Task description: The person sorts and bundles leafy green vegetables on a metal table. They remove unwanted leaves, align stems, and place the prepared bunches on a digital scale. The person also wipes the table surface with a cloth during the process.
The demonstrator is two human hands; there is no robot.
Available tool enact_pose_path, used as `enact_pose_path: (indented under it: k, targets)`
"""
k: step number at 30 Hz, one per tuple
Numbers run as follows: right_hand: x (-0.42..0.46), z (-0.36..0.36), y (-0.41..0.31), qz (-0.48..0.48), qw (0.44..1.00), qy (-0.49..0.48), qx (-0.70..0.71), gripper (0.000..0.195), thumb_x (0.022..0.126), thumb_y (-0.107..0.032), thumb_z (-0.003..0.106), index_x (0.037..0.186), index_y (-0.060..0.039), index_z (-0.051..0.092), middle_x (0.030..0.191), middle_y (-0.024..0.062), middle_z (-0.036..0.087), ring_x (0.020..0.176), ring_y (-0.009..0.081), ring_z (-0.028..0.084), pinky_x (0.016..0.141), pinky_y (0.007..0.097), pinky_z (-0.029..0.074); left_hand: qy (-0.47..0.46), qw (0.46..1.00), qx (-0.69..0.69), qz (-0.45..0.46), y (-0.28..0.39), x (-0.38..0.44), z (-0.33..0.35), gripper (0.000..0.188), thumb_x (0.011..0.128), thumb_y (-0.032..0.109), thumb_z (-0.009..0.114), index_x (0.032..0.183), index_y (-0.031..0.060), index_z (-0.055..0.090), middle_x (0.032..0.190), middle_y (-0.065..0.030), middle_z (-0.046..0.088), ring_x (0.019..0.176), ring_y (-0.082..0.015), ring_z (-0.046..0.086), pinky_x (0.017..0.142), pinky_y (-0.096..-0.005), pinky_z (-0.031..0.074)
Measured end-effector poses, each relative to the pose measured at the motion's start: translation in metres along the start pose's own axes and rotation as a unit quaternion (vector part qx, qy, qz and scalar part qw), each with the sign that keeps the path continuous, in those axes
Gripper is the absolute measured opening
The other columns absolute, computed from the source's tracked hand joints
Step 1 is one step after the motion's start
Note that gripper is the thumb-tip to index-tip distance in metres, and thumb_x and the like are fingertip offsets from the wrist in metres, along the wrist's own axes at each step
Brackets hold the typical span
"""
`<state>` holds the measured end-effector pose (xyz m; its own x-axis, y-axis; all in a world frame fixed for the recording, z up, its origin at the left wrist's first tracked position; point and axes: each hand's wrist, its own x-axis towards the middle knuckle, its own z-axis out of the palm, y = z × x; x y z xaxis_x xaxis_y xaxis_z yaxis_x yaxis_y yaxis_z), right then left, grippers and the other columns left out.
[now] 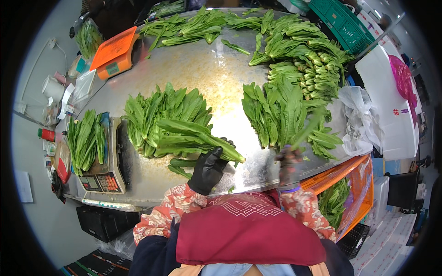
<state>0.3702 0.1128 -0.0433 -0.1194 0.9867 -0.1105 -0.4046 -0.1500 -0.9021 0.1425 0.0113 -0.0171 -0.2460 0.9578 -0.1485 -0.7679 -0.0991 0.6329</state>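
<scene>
My left hand (pixel 209 169), in a black glove, grips a head of long-leaf lettuce (pixel 198 138) near its cut stem end, leaves pointing left. Behind it lies a pile of similar lettuce heads (pixel 165 110), with loose leaves (pixel 179 167) beside my wrist. My right hand (pixel 289 165), gloved and blurred by motion, is at the table's near edge. A blurred green leaf (pixel 309 127) sticks up and right from its fingers. Just beyond that hand, more lettuce (pixel 274 114) lies on the metal table (pixel 193 69).
A scale (pixel 103 181) bearing lettuce is at left, an orange scale (pixel 114 51) farther back. Stacked lettuce (pixel 314 72) fills the back right, near a white plastic bag (pixel 359 120) and a foam box (pixel 390 103). An orange crate (pixel 366 196) stands below the right edge.
</scene>
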Motion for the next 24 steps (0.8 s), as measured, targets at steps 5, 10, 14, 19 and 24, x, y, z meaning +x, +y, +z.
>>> enact_pose_path:
  k: [5,10,14,19,24]
  targets:
    - [0.008,0.010,-0.041,0.078,0.992,-0.056,0.082,0.046,0.082,-0.035,0.062,0.113,-0.0031,0.050,0.089,0.0052,0.060,0.073,0.0154,0.059,0.063,0.0285,0.050,-0.032,0.980,0.184,-0.064,0.006,0.005,-0.018,0.028,0.089,0.012,0.049,0.112,-0.0038,0.049,0.099,-0.0106,0.060,0.088,-0.0171,0.059,0.079,-0.0296,0.049]
    - [0.005,0.014,0.015,-0.016,0.882,-0.087,-0.463,0.057,0.081,-0.039,0.060,0.121,-0.0019,0.046,0.111,0.0164,0.054,0.089,0.0313,0.058,0.076,0.0406,0.049,0.046,0.928,0.370,0.007,0.011,0.035,-0.025,0.049,0.080,0.016,0.065,0.119,-0.0024,0.044,0.104,-0.0119,0.060,0.091,-0.0176,0.059,0.078,-0.0274,0.047]
    - [0.022,0.022,0.036,-0.108,0.716,-0.072,-0.686,0.057,0.079,-0.033,0.059,0.124,-0.0022,0.043,0.111,0.0214,0.051,0.090,0.0376,0.057,0.077,0.0428,0.048,0.109,0.908,0.403,-0.015,0.016,0.044,-0.034,0.081,0.078,0.018,0.067,0.137,-0.0015,0.015,0.121,-0.0171,0.051,0.097,-0.0211,0.057,0.076,-0.0296,0.047]
    - [0.039,0.039,0.033,-0.091,0.607,-0.079,-0.786,0.057,0.078,-0.034,0.059,0.122,-0.0019,0.045,0.111,0.0216,0.052,0.091,0.0369,0.057,0.076,0.0436,0.047,0.128,0.880,0.450,-0.081,0.021,0.037,-0.044,0.076,0.082,0.017,0.063,0.139,0.0005,0.016,0.123,-0.0170,0.050,0.094,-0.0158,0.056,0.068,-0.0261,0.048]
    - [0.037,0.027,0.027,-0.102,0.655,-0.142,-0.735,0.045,0.075,-0.027,0.061,0.112,-0.0037,0.049,0.103,0.0199,0.054,0.085,0.0354,0.058,0.073,0.0423,0.048,0.093,0.895,0.427,0.088,0.023,0.014,-0.037,0.056,0.085,0.007,0.053,0.136,0.0008,0.030,0.117,-0.0108,0.055,0.096,-0.0133,0.053,0.085,-0.0242,0.042]
